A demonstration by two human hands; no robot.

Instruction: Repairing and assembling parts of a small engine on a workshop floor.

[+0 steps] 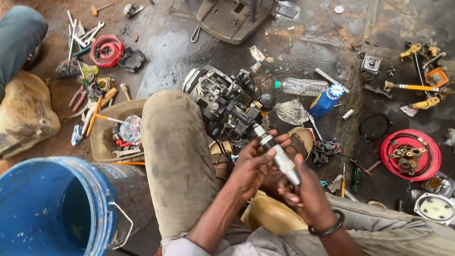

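From the head camera, both hands meet over a silver metal shaft [279, 155] that sticks out of a dark small engine [225, 106] propped against the person's left knee. The left hand [253, 166] has its fingers [271, 150] curled around the upper part of the shaft, close to where it leaves the engine. The right hand [305, 192] grips the lower end of the same shaft, fingers clenched on it, with a black wristband [327, 228] on the wrist.

A big blue bucket [52, 208] stands at the lower left beside the knee. On the oily floor [189, 52] beyond the engine lie a clear plastic bottle [301, 86] and a blue can [326, 100], just beside each other. A red round cover [410, 154] with metal parts in it sits to the right, well apart from the hands. Pliers, spanners and screwdrivers [90, 99] are scattered at the upper left, near a red coil [106, 50].
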